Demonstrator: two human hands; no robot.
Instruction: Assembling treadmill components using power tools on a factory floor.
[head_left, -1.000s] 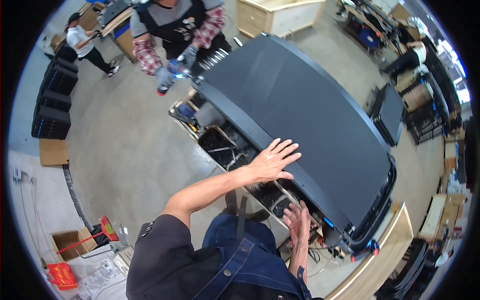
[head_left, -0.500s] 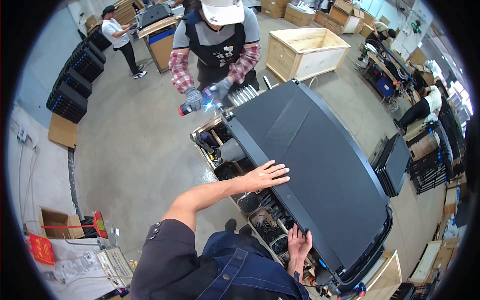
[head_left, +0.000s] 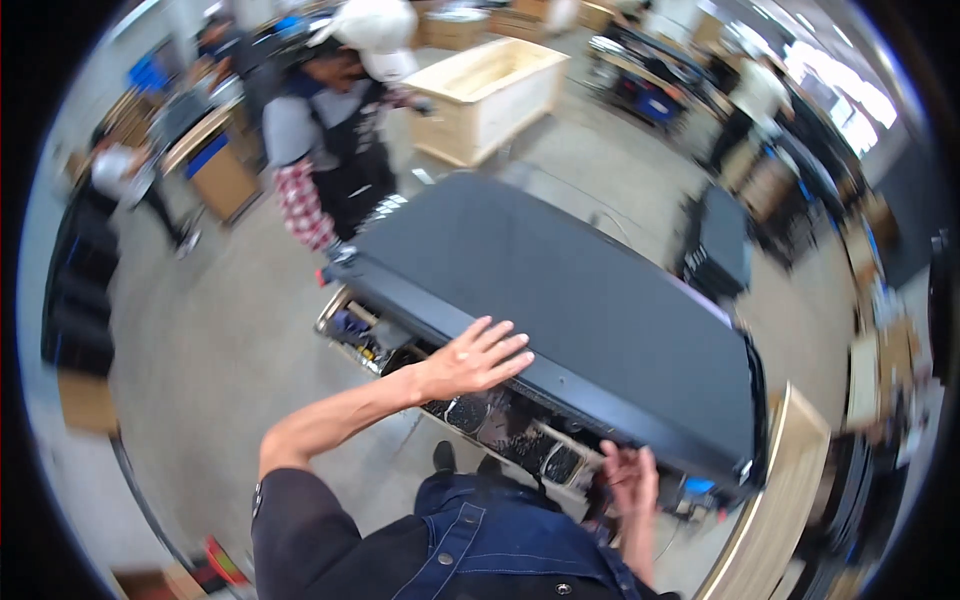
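Observation:
A long, flat black deck (head_left: 560, 290), resembling a treadmill deck, lies slantwise across a workbench in front of me. My left hand (head_left: 475, 358) rests on its near side rail, palm down with the fingers spread. Lower right, my right hand (head_left: 628, 475) is at the deck's near edge, palm turned up and fingers apart, slightly blurred; whether its fingertips touch the edge I cannot tell. Beneath the deck, black bins (head_left: 560, 462) of small dark parts line the bench's near side.
A co-worker in a white cap (head_left: 375, 35) stands at the deck's far left end, a gloved hand (head_left: 342, 252) by its corner. Behind stands an open wooden crate (head_left: 480, 115); another wooden crate (head_left: 770, 480) is at the right. Stacked dark panels (head_left: 718, 240) stand farther right.
The view has swung, and the deck lies more crosswise. Its far end has shifted left. My right hand's fingers show more spread. The co-worker has turned, one arm extended toward the crate.

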